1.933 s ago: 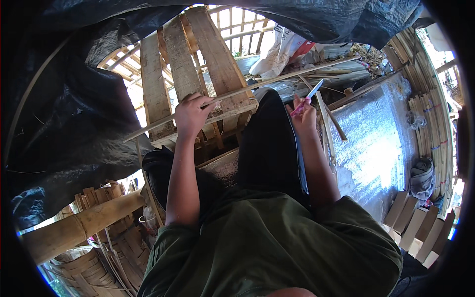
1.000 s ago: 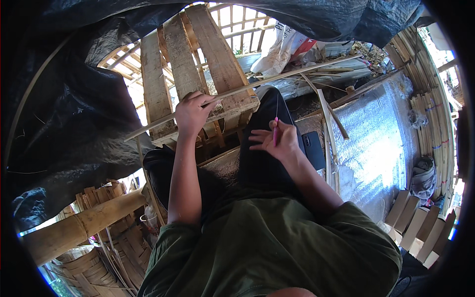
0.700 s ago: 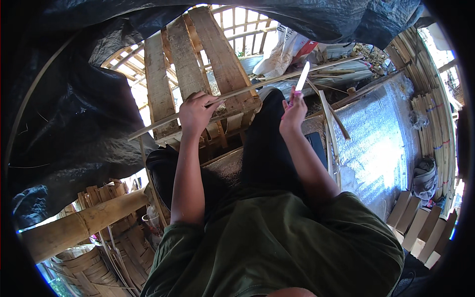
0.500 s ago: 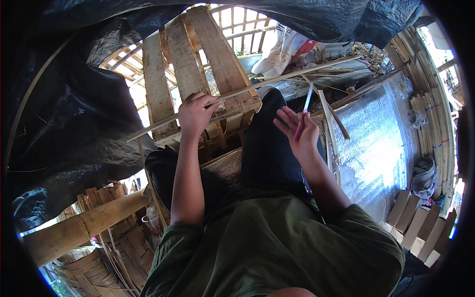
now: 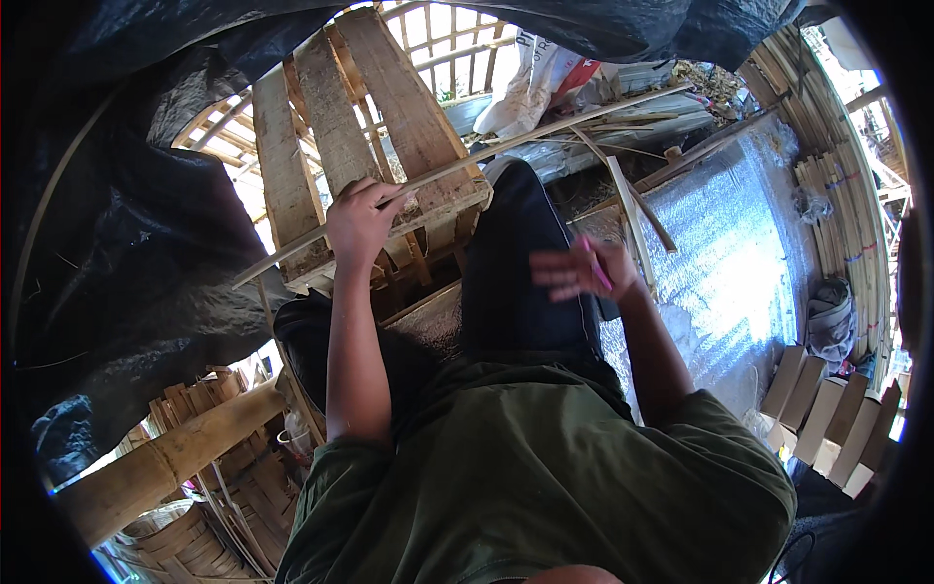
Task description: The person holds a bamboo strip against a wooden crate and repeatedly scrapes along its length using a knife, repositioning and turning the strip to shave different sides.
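The person's left hand [image 5: 358, 219] is closed around a long thin strip [image 5: 280, 257], which slants across the near end of the slatted wooden frame [image 5: 389, 92], both ends jutting past the fist. The right hand [image 5: 608, 263], blurred, grips a pink-handled knife [image 5: 595, 265] over the right thigh [image 5: 516, 282], other fingers spread, its blade hard to make out. With that loose-looking hold, the handle could twist and the edge catch trousers or leg; the strip, gripped by one hand only, might roll or swing if its far end were knocked
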Motion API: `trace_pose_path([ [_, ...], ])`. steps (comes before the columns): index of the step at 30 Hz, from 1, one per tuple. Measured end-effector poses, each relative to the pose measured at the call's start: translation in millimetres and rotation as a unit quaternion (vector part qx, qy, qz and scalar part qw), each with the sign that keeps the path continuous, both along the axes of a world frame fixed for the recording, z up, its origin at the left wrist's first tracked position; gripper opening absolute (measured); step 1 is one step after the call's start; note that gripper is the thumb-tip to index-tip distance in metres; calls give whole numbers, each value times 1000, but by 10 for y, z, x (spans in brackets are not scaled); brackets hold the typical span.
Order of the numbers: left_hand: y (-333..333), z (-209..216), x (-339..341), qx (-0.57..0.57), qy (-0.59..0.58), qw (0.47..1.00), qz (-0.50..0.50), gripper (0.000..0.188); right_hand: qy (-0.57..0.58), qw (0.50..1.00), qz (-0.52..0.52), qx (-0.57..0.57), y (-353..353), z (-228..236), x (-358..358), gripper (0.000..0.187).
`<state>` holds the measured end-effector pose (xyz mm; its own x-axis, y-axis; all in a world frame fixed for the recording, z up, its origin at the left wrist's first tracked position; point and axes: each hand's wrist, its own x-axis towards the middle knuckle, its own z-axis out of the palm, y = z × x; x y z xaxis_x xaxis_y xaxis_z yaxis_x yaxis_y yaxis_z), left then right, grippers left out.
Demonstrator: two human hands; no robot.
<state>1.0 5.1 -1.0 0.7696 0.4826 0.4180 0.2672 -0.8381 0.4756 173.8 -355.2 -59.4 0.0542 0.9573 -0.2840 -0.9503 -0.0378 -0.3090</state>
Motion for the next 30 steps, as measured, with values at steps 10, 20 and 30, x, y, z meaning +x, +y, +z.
trace_pose_path([
  [10,-12,-20,-4,-5,1,1000,5,19,-89,984,112,106,-56,58,517,37],
  [20,-11,5,23,3,-19,1000,-9,23,-251,917,-292,-104,25,-315,407,37],
  [30,-49,28,13,9,-17,1000,2,20,-76,996,-33,12,812,-40,329,43],
])
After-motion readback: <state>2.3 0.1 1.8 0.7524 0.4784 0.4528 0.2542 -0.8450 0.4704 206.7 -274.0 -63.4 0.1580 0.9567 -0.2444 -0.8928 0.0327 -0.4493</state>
